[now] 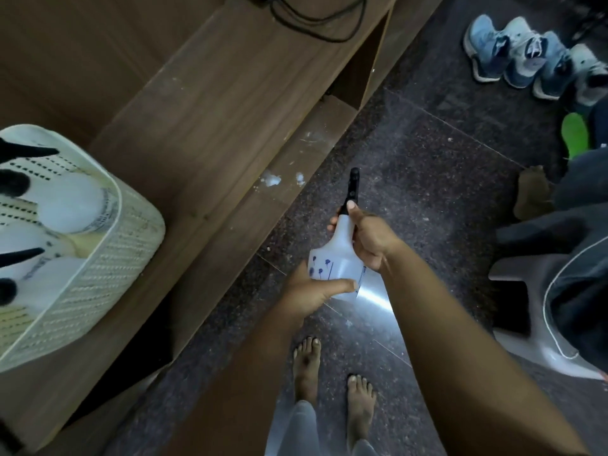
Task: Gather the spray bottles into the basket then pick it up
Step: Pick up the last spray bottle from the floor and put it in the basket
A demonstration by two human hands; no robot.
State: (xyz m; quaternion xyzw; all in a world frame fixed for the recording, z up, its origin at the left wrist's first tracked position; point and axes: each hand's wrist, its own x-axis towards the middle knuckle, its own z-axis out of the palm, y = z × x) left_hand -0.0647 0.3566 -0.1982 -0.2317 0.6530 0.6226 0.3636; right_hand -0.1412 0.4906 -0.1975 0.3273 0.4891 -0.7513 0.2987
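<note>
A white spray bottle with a black nozzle and blue markings is held over the dark floor, nozzle pointing away from me. My right hand grips its neck just below the nozzle. My left hand holds its base, thumb across the lower side. A cream perforated basket stands on the wooden bench at the left, well apart from the held bottle. Inside it lie several white spray bottles with black nozzles.
The wooden bench runs diagonally from the lower left to the top, with a black cable on it. Blue sneakers sit on the floor at the top right. A grey chair draped with dark clothes stands at the right. My bare feet are below.
</note>
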